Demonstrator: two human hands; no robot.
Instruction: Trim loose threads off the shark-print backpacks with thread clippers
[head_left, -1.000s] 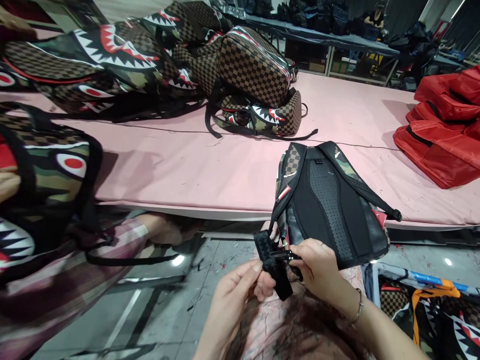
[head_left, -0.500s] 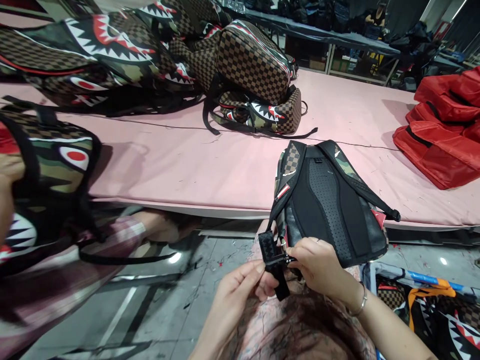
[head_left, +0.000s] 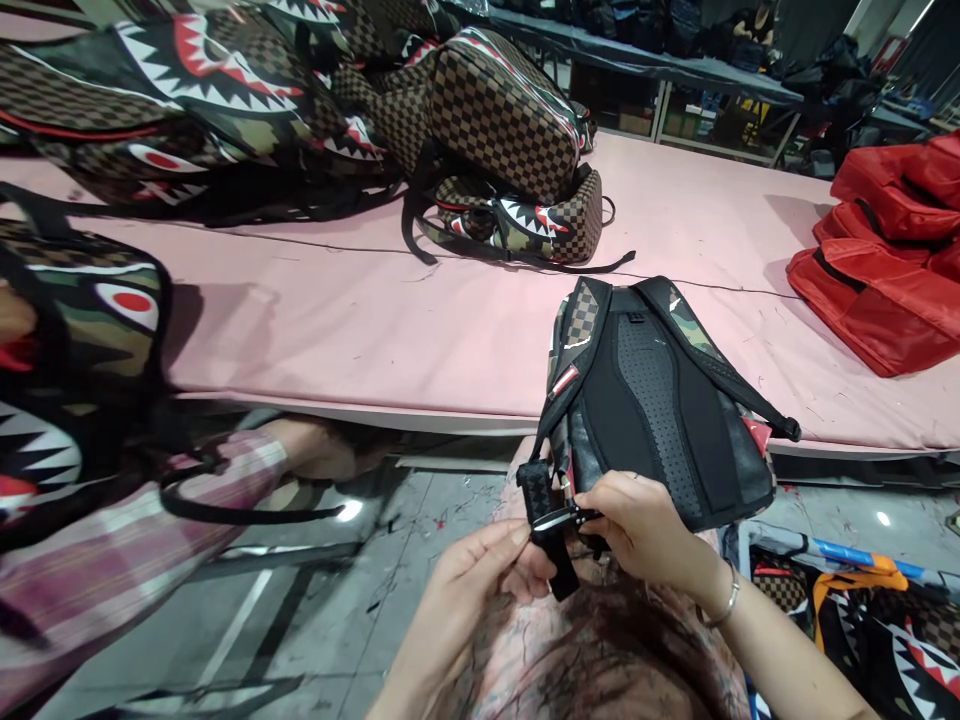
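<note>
A black backpack (head_left: pixel 637 400) with checkered and camouflage trim lies back-side up, partly over the table edge and partly on my lap. Its strap hangs down at the lower left. My left hand (head_left: pixel 487 565) pinches the black webbing strap (head_left: pixel 536 490) near its lower end, fingertips at the strap's side. My right hand (head_left: pixel 637 525) is closed around small thread snips (head_left: pixel 556 520), whose shiny blade lies across the strap close to my left fingertips. The snips' handles are mostly hidden in my right fingers.
Shark-mouth backpacks (head_left: pixel 510 110) are piled on the pink table (head_left: pixel 337 320). Red bags (head_left: pixel 877 290) are stacked at right. Beside me on the left, a co-worker in plaid trousers (head_left: pixel 217 490) holds another backpack (head_left: pixel 97 340). A blue-framed bin (head_left: pixel 825 548) with bags stands lower right.
The snips' blade has turned slightly and shows brighter across the strap. Both my hands stay nearly in place. The co-worker's backpack has shifted left.
</note>
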